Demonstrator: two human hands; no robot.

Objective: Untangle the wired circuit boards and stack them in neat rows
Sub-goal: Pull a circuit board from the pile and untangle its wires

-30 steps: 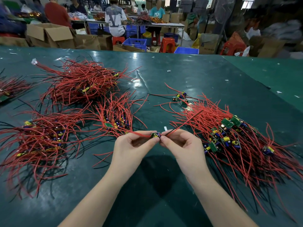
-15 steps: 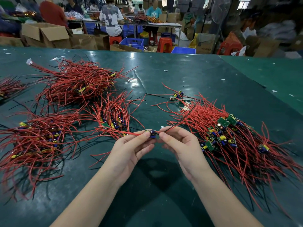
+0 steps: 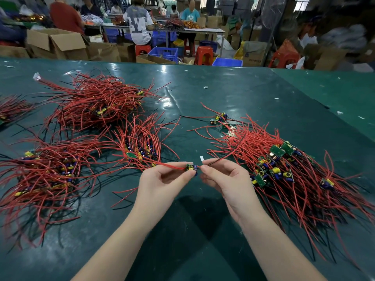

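Note:
A small green circuit board (image 3: 191,167) with yellow and blue parts hangs just above the table between my hands. My left hand (image 3: 162,183) pinches the board at its left end, where a red wire trails off to the left. My right hand (image 3: 225,179) pinches the board's black and red wires at its right end. To the right lies a tangled heap of wired boards (image 3: 284,171). On the left, sorted bundles of boards lie in rows: a small one (image 3: 142,147), a large near one (image 3: 44,171) and a far one (image 3: 95,102).
The work surface is a dark green table (image 3: 203,230). A few loose boards (image 3: 220,118) lie behind the tangled heap. Another bundle (image 3: 10,108) sits at the far left edge. Beyond the table are cardboard boxes (image 3: 56,43), blue crates, red stools and seated people.
My hands have shifted slightly apart along the wires, with the board still held between them. The view has drifted a little; the piles have not moved.

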